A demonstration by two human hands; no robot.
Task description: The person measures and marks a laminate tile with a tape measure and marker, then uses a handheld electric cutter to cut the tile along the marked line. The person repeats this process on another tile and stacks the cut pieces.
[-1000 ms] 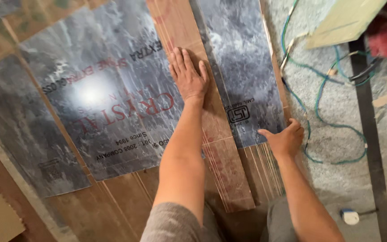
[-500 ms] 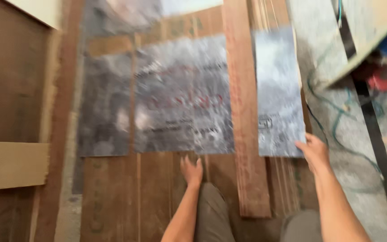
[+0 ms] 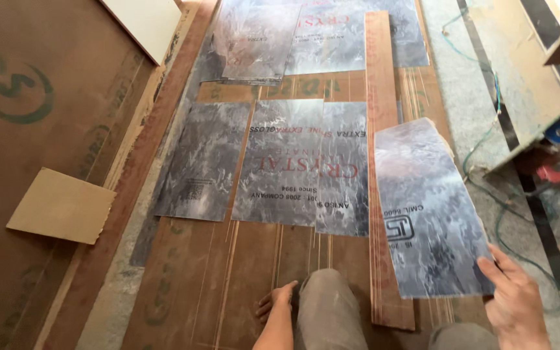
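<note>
here the right hand [image 3: 516, 304] pinches the near corner of a grey marbled laminate sheet [image 3: 426, 207], lifted beside the long wooden strip [image 3: 384, 162]; the left hand [image 3: 277, 304] rests open on the plywood board [image 3: 228, 279], bare floor [image 3: 481, 116] rightward.

Brown plywood floor [image 3: 228, 291], green cable [image 3: 487, 139]

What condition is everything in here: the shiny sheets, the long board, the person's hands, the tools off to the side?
Right hand: grips the near corner of a glossy marbled sheet, lifted and tilted.
Left hand: pressed flat on the brown board floor, holding nothing.
Other marbled sheets: lying flat, overlapping.
Long wooden strip: lying flat.
Tan square piece: lying flat.
Green cable: loose on the floor.
</note>
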